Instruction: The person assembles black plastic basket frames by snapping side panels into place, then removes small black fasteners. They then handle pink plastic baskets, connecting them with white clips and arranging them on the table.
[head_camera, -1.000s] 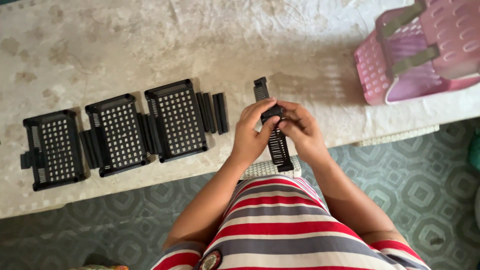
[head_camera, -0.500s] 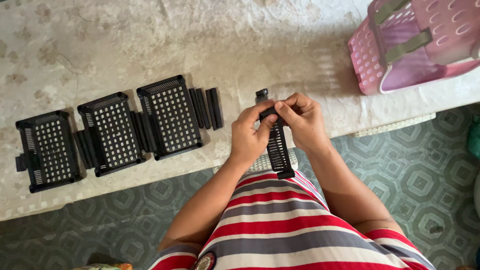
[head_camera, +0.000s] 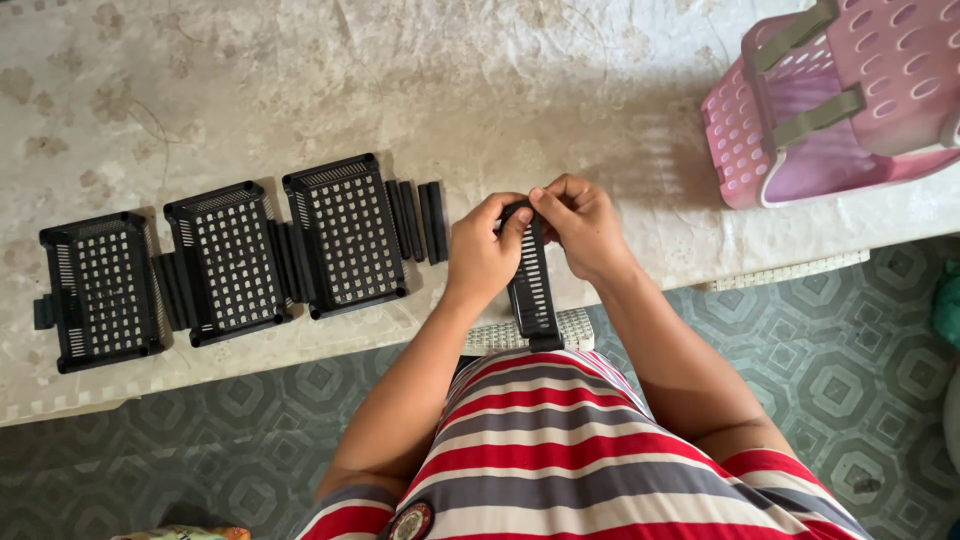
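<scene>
My left hand (head_camera: 483, 250) and my right hand (head_camera: 583, 225) meet at the table's near edge, both gripping the upper end of a narrow black slotted plastic panel (head_camera: 531, 290) that hangs down toward my striped shirt. Left of my hands stand three black perforated plastic trays in a row: one at the far left (head_camera: 98, 290), one in the middle (head_camera: 226, 262), and the nearest (head_camera: 345, 236). Thin black strips (head_camera: 422, 220) lie upright-on-edge beside the nearest tray, a short way from my left hand.
A pink perforated plastic basket (head_camera: 760, 140) with grey-green handles sits at the table's right end. The table (head_camera: 300, 80) has a pale marbled cover. A white slotted piece (head_camera: 575, 325) shows under the table edge. Green patterned floor tiles (head_camera: 850, 380) lie below.
Both hands have slid up to the top end of the black panel, so more of it hangs below them. The view has shifted slightly.
</scene>
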